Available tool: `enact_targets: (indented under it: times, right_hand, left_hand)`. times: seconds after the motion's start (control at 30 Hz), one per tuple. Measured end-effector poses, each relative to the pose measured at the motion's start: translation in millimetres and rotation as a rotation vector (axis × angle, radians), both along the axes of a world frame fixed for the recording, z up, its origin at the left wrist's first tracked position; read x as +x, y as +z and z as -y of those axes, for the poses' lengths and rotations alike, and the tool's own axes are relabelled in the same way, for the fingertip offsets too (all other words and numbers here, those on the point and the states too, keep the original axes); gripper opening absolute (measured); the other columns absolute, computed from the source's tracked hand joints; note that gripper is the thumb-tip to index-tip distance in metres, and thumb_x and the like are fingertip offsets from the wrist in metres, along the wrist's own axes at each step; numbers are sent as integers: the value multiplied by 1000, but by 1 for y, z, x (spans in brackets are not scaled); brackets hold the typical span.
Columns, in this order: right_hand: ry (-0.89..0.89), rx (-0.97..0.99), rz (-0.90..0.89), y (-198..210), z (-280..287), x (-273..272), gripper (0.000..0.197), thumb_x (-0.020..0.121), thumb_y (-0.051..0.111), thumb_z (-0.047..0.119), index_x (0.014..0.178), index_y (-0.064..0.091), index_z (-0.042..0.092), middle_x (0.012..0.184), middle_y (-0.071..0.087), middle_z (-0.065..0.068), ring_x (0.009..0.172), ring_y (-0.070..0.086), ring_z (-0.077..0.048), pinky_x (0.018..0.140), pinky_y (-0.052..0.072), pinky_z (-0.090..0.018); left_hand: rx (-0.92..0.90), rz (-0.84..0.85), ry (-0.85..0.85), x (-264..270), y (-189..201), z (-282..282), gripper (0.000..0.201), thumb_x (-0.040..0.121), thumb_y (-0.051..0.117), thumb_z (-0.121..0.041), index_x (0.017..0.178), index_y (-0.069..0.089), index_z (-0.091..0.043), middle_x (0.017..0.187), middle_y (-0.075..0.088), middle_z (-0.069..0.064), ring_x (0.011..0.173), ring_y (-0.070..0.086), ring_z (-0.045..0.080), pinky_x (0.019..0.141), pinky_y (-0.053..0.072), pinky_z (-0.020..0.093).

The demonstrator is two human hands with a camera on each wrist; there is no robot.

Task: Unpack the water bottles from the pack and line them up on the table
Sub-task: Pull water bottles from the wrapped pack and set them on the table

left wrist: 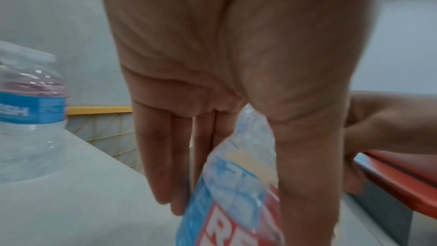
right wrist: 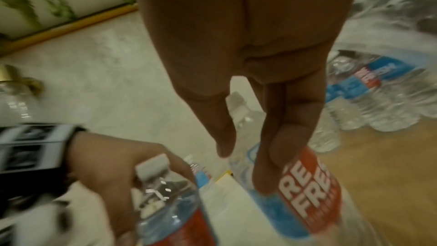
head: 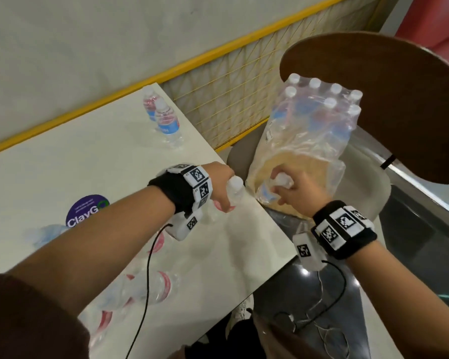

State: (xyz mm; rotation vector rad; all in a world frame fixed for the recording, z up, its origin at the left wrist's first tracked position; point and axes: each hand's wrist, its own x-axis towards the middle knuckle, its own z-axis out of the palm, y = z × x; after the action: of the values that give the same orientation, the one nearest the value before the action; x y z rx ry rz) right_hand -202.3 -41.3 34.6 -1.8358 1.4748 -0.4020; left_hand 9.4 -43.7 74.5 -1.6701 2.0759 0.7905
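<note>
From the head view, I see my left hand [head: 222, 189] gripping a bottle [head: 235, 189] at the counter [head: 101, 161] edge; my right hand [head: 300, 191] clasps a second bottle [head: 283, 181] in the pack [head: 309, 141]. The left wrist view is blurred: the held bottle's base is cut off. In the right wrist view, fingers [right wrist: 272, 156] wrap the second bottle's label.

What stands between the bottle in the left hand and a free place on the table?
Nothing visible. The left hand already holds its bottle over the table near the right edge. The other bottles stand farther back or nearer the person, leaving bare surface beside it.
</note>
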Motion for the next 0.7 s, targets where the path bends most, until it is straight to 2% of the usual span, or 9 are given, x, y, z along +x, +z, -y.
enact_targets:
  times: [0.1,0.2,0.27,0.3,0.37,0.47,0.6,0.7]
  right_hand:
    - [218,40,-70,11,-35,24,19,85,66,15,91,54,27,94,61,-1,56,68,-17,54,50,-20]
    - [424,107,-77,13,-62,49,16,86,65,19,97,55,26,102,61,1,55,67,-12,57,51,-18]
    - [521,137,-63,13,-75,68,19,86,64,20,103,57,26,107,61,0,58,69,-16,59,53,-20]
    - [544,149,-58,13,-80,76,21,85,65,20,104,58,26,109,61,0,58,69,-17,60,54,-21]
    - [551,166,-38,12,-90,91,26,83,65,19,108,58,26,113,60,0,59,68,-17,63,56,-25]
    - [561,201,-11,10,-103,108,30,83,65,18,111,57,25,114,60,-2,61,68,-19,63,56,-24]
    - [610,190,-17,7,-116,133,31,87,64,21,116,55,26,119,57,-1,67,69,-20,68,55,-26]
    - [643,168,0,4,-121,153,34,88,64,20,120,54,24,122,56,-4,64,67,-20,68,56,-26]
  left_hand:
    - [44,66,-9,16,1,-12,56,65,83,-36,109,58,-13,96,56,0,86,53,21,68,39,26]
    - [59,104,-44,27,2,-24,62,66,83,-36,116,54,-13,99,54,1,87,52,20,70,40,28]
    - [80,82,-77,31,3,-32,75,70,81,-34,134,44,-20,111,55,2,100,54,20,81,44,29]
    - [87,64,-93,33,6,-35,78,74,78,-34,140,38,-24,123,55,1,112,53,21,90,43,30]
    - [95,37,-123,38,12,-41,66,81,71,-36,140,42,-29,139,49,-2,124,49,19,98,38,29]
    - [101,80,-160,48,19,-46,53,86,67,-31,136,51,-29,139,51,-1,123,50,20,89,36,24]
    - [207,167,-207,54,24,-50,54,86,67,-15,137,51,-23,141,49,1,124,50,19,79,33,21]
    - [219,195,-206,59,26,-56,54,86,66,-11,137,51,-21,144,46,-1,123,50,17,77,35,19]
